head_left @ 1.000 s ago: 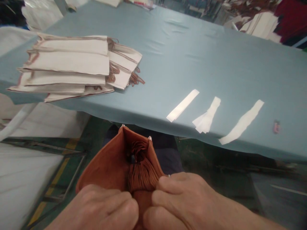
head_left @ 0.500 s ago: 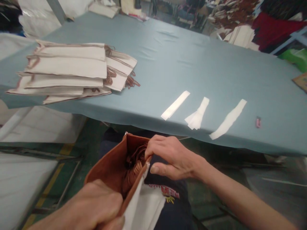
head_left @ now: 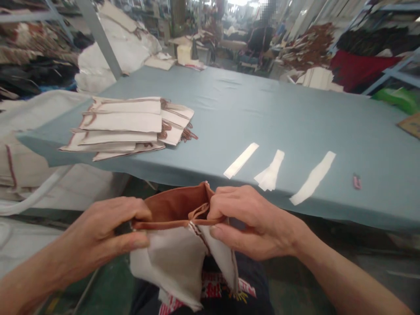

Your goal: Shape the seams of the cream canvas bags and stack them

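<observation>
A cloth bag [head_left: 173, 253], cream outside with a rust-brown lining, hangs in front of my body at the table's near edge. My left hand [head_left: 111, 223] pinches its rim at the left, thumb on the cream outer side and fingers over the brown side. My right hand [head_left: 243, 221] grips the rim at the right in the same way. Between the hands the mouth gapes, showing the brown lining [head_left: 177, 203] and a narrow brown strap [head_left: 199, 211] beside my right fingers. The bag's bottom is partly hidden in its folds.
On the blue-covered table [head_left: 278, 113] lies a stack of cream bags [head_left: 121, 122] with brown edging. White strips [head_left: 241, 161] and a small pink object [head_left: 357, 180] lie nearer the front edge. A metal post [head_left: 100, 39] rises at the back left. A person [head_left: 260, 39] is far behind.
My left hand has moved up and left along the rim, and the bag has turned so its cream side faces me. The dark brown cords inside are now out of sight. The view has tilted up.
</observation>
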A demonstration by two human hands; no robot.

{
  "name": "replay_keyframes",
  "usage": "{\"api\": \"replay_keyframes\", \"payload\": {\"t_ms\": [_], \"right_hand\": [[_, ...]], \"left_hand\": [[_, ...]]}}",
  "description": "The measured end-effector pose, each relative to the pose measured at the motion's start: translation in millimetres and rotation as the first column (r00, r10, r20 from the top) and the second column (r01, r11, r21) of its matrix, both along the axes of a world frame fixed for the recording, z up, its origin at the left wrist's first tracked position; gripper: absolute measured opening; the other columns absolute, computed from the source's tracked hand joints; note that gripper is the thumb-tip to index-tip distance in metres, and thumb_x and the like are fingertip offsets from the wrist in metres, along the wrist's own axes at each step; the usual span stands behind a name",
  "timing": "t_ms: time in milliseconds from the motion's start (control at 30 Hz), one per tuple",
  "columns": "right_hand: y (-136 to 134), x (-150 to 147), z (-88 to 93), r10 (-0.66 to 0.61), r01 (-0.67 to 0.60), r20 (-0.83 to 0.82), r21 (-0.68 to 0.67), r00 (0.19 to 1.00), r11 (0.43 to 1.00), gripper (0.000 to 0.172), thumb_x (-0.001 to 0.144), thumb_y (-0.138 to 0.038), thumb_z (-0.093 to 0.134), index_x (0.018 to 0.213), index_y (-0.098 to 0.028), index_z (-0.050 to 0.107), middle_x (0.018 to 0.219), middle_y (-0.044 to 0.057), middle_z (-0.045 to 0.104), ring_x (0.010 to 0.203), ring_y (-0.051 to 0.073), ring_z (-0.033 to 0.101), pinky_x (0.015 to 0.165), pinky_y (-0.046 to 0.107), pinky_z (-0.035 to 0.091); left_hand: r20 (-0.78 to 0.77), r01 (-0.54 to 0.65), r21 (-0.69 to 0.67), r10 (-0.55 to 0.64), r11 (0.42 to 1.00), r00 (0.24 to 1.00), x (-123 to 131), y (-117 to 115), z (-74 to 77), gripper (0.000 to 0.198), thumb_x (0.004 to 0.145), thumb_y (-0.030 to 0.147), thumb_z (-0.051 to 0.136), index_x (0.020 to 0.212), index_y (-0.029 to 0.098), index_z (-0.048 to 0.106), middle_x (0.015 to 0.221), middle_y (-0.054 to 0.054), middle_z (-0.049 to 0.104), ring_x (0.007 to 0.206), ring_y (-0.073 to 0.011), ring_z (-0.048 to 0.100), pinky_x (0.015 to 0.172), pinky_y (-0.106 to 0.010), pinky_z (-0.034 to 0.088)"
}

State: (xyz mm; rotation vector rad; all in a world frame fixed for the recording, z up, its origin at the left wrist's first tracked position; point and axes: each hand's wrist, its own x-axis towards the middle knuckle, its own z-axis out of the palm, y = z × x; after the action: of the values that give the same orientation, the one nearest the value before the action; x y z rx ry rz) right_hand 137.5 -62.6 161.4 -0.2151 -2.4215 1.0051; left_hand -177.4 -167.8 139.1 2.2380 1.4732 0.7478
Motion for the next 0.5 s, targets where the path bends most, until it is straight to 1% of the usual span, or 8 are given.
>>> {"api": "replay_keyframes", "payload": {"t_ms": [67,133,200,233,300,367,433,500], "right_hand": [[-1,-3,4.8,0.007,-0.008,-0.010,-0.032,1.000,0.999,0.018,0.101,-0.015,0.056,0.084,-0.022,0.055,0.076,-0.002,0.062,0.071,0.014,0.054,0.072,0.029,0.042],[0,-6,4.0,-0.005,0.004,-0.006,-0.035,1.000,0.999,0.018,0.099,-0.015,0.056,0.083,-0.022,0.053,0.075,-0.003,0.060,0.070,0.014,0.053,0.073,0.030,0.041],[2,-7,1.4,-0.024,0.025,0.006,-0.044,1.000,0.999,0.018,0.099,-0.017,0.055,0.081,-0.022,0.052,0.076,-0.003,0.059,0.071,0.014,0.052,0.072,0.030,0.041],[4,-7,0.3,-0.035,0.036,0.014,-0.057,0.999,0.998,0.018,0.099,-0.018,0.055,0.081,-0.022,0.052,0.077,-0.002,0.059,0.071,0.014,0.052,0.072,0.029,0.041],[6,-5,-1.0,-0.054,0.057,0.033,-0.095,0.998,0.994,0.017,0.098,-0.019,0.055,0.082,-0.022,0.054,0.078,-0.002,0.060,0.071,0.013,0.053,0.070,0.028,0.041],[6,-4,-2.3,-0.082,0.089,0.059,-0.112,0.995,0.990,0.014,0.096,-0.017,0.056,0.082,-0.021,0.056,0.078,-0.002,0.060,0.070,0.013,0.052,0.069,0.027,0.040],[5,-5,-4.9,-0.131,0.140,0.089,-0.096,0.987,0.986,0.011,0.092,-0.014,0.055,0.084,-0.021,0.058,0.079,-0.002,0.063,0.070,0.013,0.052,0.070,0.027,0.041],[3,-8,-9.3,-0.177,0.186,0.095,-0.096,0.980,0.978,0.013,0.089,-0.010,0.053,0.088,-0.020,0.062,0.082,-0.001,0.067,0.072,0.014,0.055,0.072,0.028,0.043]], "left_hand": [[0.057,0.098,-0.019,-0.097,0.995,0.994,9,9,4.2,0.040,0.108,0.062,0.062,0.104,0.025,0.076,0.092,0.003,0.079,0.081,-0.0164,0.070,0.076,-0.024,0.049],[0.080,0.185,0.005,-0.185,0.983,0.979,22,20,8.6,0.024,0.107,0.048,0.070,0.113,0.026,0.076,0.103,0.002,0.081,0.092,-0.0175,0.073,0.084,-0.025,0.051],[0.074,0.221,0.047,-0.224,0.974,0.972,34,29,12.8,0.009,0.108,0.031,0.068,0.114,0.026,0.073,0.105,0.003,0.081,0.097,-0.0163,0.073,0.092,-0.026,0.050],[0.070,0.230,0.063,-0.234,0.971,0.970,40,33,14.7,0.008,0.109,0.025,0.065,0.113,0.026,0.071,0.104,0.004,0.080,0.097,-0.0154,0.073,0.094,-0.026,0.050],[0.060,0.249,0.077,-0.254,0.965,0.965,48,38,17.6,0.013,0.109,0.018,0.059,0.110,0.026,0.069,0.101,0.005,0.078,0.095,-0.0135,0.072,0.092,-0.025,0.049],[0.028,0.262,0.088,-0.266,0.961,0.964,54,39,19.2,0.017,0.109,0.016,0.054,0.110,0.024,0.069,0.099,0.004,0.077,0.091,-0.0132,0.072,0.085,-0.025,0.050],[-0.039,0.275,0.119,-0.273,0.954,0.961,58,39,19.4,0.021,0.108,0.014,0.049,0.105,0.021,0.068,0.094,0.002,0.076,0.086,-0.0153,0.070,0.080,-0.027,0.050],[-0.110,0.279,0.147,-0.265,0.949,0.958,61,37,18.4,0.026,0.107,0.013,0.044,0.096,0.019,0.066,0.086,0.000,0.072,0.079,-0.0174,0.067,0.074,-0.031,0.048]]}}
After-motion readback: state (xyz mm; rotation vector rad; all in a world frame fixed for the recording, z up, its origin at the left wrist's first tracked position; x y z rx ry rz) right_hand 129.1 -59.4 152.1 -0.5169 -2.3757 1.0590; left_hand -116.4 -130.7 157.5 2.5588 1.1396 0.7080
